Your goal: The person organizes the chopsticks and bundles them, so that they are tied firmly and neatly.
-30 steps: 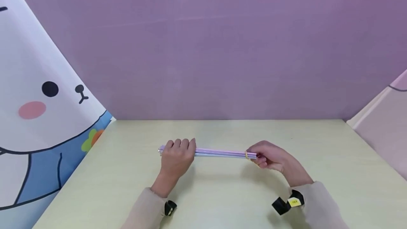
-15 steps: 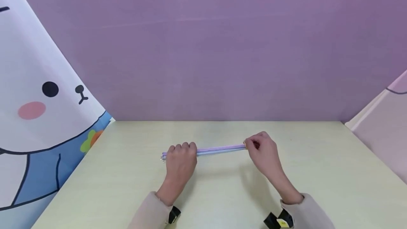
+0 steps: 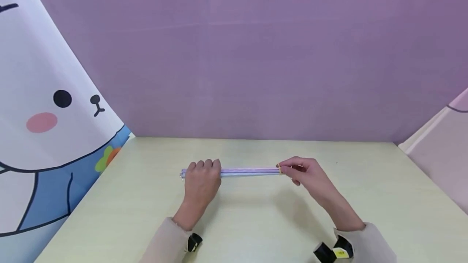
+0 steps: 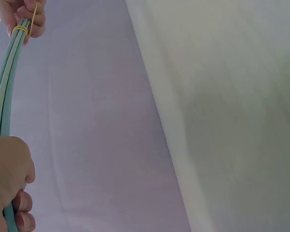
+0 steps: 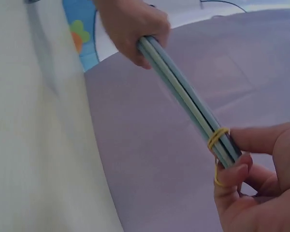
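Note:
A bundle of slender pastel sticks (image 3: 252, 171), purple, blue and pale green, lies level across the head view above the table. My left hand (image 3: 202, 182) grips it near the left end, fingers wrapped over it. A yellow rubber band (image 5: 218, 138) is wound round the right end of the bundle. At that end, my right hand (image 3: 307, 173) pinches the band between thumb and fingers, with a loose loop of it hanging over a finger in the right wrist view. The thumb and a fingertip (image 5: 238, 172) sit right at the stick ends.
Beneath the hands stretches a pale yellow table (image 3: 241, 222). Behind it rises a purple backdrop (image 3: 256, 60), and a cartoon-printed cloth (image 3: 44, 145) hangs at the left. Pale cloth (image 3: 442, 157) hangs at the right. Each wrist wears a black strap with a small camera.
The right hand turned over the bundle's right end and then back, shifting slightly left with the rubber band. The bundle tilted up at the right, then levelled. The left hand kept its grip.

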`<state>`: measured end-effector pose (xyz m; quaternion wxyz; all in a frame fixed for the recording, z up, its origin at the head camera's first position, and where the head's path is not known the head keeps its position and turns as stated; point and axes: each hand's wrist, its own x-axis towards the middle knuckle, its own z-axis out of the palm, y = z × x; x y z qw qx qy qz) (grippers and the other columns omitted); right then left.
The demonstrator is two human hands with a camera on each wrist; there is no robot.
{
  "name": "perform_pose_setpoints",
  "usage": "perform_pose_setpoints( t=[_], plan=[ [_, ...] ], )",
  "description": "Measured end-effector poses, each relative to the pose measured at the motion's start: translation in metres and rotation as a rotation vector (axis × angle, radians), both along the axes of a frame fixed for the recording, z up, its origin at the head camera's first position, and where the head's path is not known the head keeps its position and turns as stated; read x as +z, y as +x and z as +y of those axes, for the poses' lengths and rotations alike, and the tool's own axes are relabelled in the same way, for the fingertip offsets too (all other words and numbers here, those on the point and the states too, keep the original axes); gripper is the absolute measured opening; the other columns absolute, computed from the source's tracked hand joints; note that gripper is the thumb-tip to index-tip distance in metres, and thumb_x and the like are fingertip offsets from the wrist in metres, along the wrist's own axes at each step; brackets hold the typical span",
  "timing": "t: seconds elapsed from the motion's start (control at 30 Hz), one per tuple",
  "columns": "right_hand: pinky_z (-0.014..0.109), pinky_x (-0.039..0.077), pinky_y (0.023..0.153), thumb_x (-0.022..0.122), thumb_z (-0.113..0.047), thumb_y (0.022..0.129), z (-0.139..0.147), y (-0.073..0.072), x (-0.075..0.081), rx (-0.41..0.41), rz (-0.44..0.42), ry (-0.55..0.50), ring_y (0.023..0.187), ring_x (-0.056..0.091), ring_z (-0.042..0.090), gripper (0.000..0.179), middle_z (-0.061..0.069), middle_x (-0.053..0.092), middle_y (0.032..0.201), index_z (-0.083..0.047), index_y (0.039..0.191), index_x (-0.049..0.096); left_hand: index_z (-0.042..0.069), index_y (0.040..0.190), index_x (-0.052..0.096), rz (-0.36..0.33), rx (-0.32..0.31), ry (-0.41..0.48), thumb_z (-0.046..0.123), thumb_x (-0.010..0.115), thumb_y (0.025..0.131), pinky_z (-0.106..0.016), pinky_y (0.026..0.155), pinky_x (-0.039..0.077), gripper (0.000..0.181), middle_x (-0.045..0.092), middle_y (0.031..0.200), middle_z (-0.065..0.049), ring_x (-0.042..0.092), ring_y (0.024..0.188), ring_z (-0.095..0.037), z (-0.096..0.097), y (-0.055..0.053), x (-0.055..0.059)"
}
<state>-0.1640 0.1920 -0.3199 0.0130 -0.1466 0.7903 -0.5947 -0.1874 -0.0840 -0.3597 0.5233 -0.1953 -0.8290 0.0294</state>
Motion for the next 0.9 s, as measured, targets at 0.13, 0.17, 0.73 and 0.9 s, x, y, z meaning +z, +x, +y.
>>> perform_pose_setpoints(
  t=[0.13, 0.17, 0.73, 0.9],
  plan=[
    [0.028, 0.024, 0.054, 0.059, -0.009, 0.091, 0.007, -0.002, -0.002, 0.162, -0.092, -0.152, 0.057, 0.031, 0.013, 0.013, -0.008, 0.052, 0.075, -0.012, 0.099, 0.07, 0.013, 0.051, 0.034, -0.001, -0.018, 0.004, -0.005, 0.055, 0.068, -0.023, 0.04, 0.02, 0.032, 0.034, 0.044, 0.0, 0.016, 0.046, -0.01, 0.001, 0.001, 0.002],
    [0.029, 0.022, 0.053, 0.059, -0.008, 0.092, 0.009, -0.002, -0.002, 0.197, -0.103, -0.179, 0.057, 0.029, 0.014, 0.014, -0.009, 0.052, 0.075, -0.014, 0.098, 0.07, 0.013, 0.051, 0.034, -0.003, -0.02, 0.003, -0.005, 0.056, 0.067, -0.023, 0.04, 0.02, 0.032, 0.035, 0.044, 0.0, 0.016, 0.046, -0.01, 0.001, 0.002, 0.003],
    [0.021, 0.051, 0.073, 0.067, 0.0, 0.082, 0.012, -0.004, -0.007, 0.129, -0.081, -0.074, 0.078, 0.055, 0.004, 0.027, -0.008, 0.059, 0.099, -0.02, 0.101, 0.065, 0.011, 0.052, 0.04, -0.005, -0.013, -0.029, -0.003, 0.068, 0.062, -0.024, 0.039, 0.022, 0.033, 0.043, 0.045, -0.001, 0.022, 0.043, -0.01, 0.003, 0.001, 0.003],
    [0.021, 0.049, 0.069, 0.066, 0.003, 0.081, 0.013, -0.006, -0.006, 0.094, -0.048, -0.043, 0.067, 0.051, 0.003, 0.027, -0.008, 0.058, 0.091, -0.014, 0.102, 0.067, 0.01, 0.052, 0.044, -0.014, -0.018, -0.025, -0.003, 0.07, 0.062, -0.023, 0.039, 0.022, 0.03, 0.048, 0.046, -0.002, 0.024, 0.042, -0.011, 0.002, 0.001, 0.002]
  ],
)
